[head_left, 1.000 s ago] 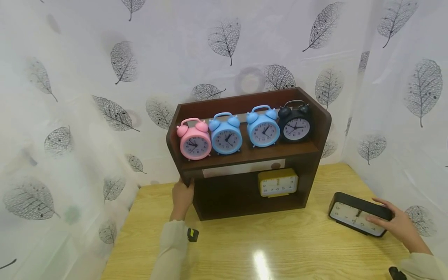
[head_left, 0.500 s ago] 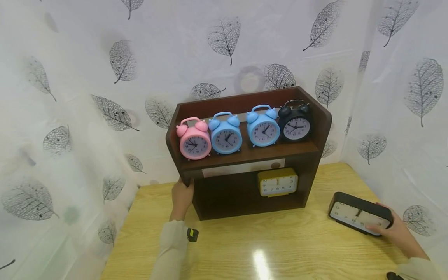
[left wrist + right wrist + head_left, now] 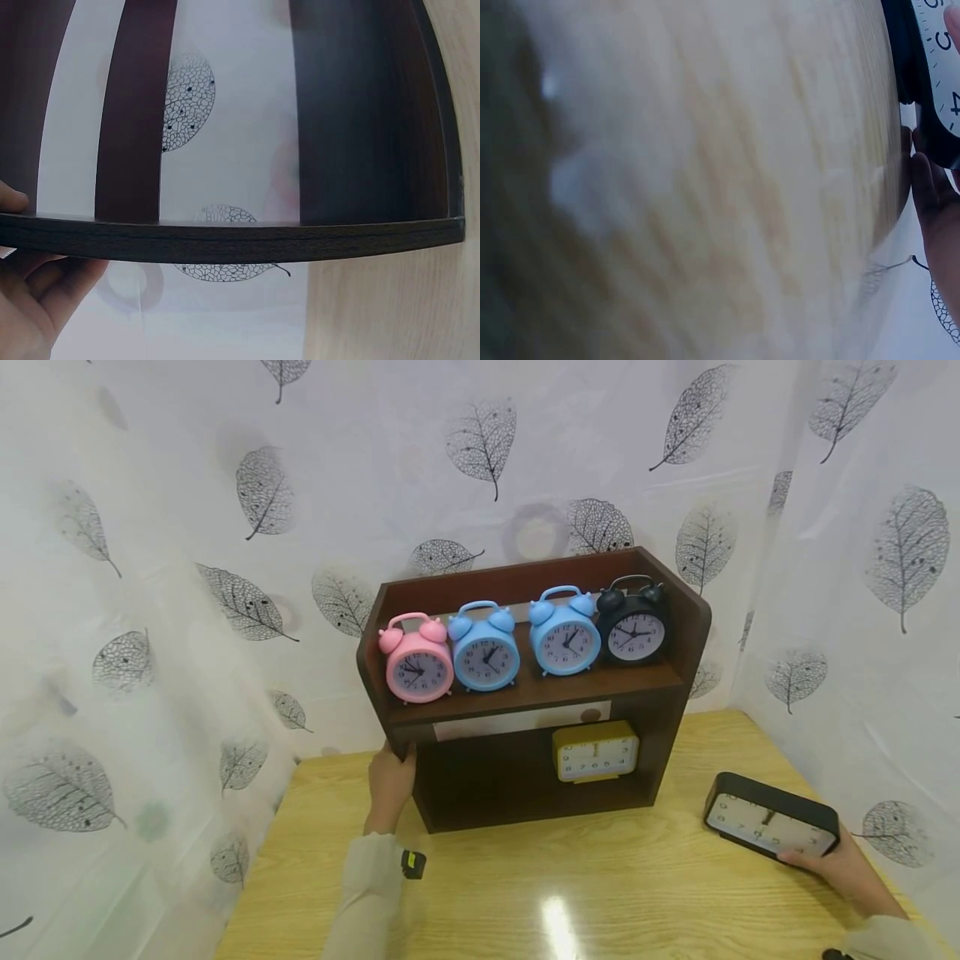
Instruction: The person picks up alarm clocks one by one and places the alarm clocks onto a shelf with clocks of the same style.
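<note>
A dark brown two-tier shelf [image 3: 525,703] stands on the wooden table. My left hand [image 3: 392,783] grips its left side panel; in the left wrist view, the thumb lies on one side of the panel [image 3: 247,241] and the fingers on the other. At the right of the table, my right hand [image 3: 838,863] holds the right end of a black rectangular alarm clock [image 3: 774,820], thumb at the lower front of its white face. Only part of that clock [image 3: 946,90] shows in the right wrist view, with fingers [image 3: 937,206] at its lower edge.
On the upper tier stand a pink twin-bell clock [image 3: 419,675], two blue ones, one of them this blue clock [image 3: 486,653], and a black one [image 3: 634,631]. A yellow rectangular clock [image 3: 597,753] sits at the lower tier's right. A leaf-patterned curtain [image 3: 480,443] surrounds the table [image 3: 480,893].
My right hand has shifted its hold from over the black rectangular clock's top right to lower on its right end. The clock, my left hand and the shelf stay in place.
</note>
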A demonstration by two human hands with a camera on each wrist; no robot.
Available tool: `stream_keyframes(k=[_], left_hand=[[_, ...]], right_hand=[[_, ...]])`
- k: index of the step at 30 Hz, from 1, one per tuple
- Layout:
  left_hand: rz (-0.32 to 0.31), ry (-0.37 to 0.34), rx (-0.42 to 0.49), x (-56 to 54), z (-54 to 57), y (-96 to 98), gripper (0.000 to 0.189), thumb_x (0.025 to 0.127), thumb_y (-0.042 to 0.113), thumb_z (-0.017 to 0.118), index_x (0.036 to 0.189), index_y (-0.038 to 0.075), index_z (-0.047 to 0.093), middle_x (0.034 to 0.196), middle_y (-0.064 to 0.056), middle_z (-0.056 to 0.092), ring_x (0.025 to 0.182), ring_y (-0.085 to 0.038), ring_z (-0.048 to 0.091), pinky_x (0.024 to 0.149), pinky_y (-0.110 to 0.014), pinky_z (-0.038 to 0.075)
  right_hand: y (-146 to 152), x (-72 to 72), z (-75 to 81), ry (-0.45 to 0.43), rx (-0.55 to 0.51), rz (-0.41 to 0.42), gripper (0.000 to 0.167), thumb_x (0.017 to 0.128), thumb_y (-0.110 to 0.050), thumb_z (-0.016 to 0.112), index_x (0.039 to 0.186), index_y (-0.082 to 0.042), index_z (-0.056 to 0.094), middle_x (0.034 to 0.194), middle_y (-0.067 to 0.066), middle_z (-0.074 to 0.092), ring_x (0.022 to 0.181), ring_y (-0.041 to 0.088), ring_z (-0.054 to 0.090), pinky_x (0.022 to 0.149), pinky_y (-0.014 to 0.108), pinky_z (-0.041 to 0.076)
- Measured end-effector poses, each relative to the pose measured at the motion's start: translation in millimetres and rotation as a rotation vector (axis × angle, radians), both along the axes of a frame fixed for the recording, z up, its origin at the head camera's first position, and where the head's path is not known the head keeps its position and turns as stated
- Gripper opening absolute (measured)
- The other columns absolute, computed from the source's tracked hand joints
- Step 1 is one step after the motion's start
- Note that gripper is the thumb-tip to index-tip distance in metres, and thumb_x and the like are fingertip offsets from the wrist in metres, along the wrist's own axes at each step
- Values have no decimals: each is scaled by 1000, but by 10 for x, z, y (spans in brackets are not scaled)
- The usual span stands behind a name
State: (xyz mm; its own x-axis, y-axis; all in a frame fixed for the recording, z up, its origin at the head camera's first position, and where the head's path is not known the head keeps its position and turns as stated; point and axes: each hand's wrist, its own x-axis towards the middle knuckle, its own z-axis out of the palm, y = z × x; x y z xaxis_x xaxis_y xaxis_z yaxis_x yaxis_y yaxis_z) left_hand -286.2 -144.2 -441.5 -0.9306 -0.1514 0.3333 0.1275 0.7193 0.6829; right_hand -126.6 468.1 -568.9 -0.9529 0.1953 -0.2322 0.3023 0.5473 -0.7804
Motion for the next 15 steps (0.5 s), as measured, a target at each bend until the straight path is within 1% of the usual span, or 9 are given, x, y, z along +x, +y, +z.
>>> stream_keyframes(k=[2,4,9,13,15], left_hand=[[1,1,-4,3,1,0,34,91,23,53,110,-5,57,83,-32,66,65,-37,60,61,-54,48],[0,-2,-4,5,2,-1,33,91,23,53,108,-5,58,81,-31,66,63,-36,59,60,-53,48],[3,-2,-1,5,3,-2,31,91,23,53,106,-5,58,81,-31,66,64,-36,59,60,-53,47],[1,-2,-1,4,9,2,31,91,22,54,105,-5,58,81,-31,66,64,-35,59,60,-53,47],[1,-1,-1,5,9,4,31,91,22,54,105,-5,58,82,-32,66,66,-38,61,61,-54,47]], right_hand=[[-5,2,-13,3,-2,-4,110,87,-37,64,141,10,-19,140,47,5,122,61,19,94,68,27],[-2,4,-20,-11,33,-7,109,87,-39,63,141,12,-17,138,48,8,119,61,22,93,67,30],[32,-5,-15,-103,100,-12,111,87,-47,60,137,18,-14,135,53,8,119,65,22,92,67,34],[35,3,1,-109,95,-14,110,87,-47,61,137,21,-10,135,53,9,120,65,22,93,66,34],[29,5,9,-90,112,-18,108,86,-46,62,137,23,-4,135,52,13,120,64,25,91,64,37]])
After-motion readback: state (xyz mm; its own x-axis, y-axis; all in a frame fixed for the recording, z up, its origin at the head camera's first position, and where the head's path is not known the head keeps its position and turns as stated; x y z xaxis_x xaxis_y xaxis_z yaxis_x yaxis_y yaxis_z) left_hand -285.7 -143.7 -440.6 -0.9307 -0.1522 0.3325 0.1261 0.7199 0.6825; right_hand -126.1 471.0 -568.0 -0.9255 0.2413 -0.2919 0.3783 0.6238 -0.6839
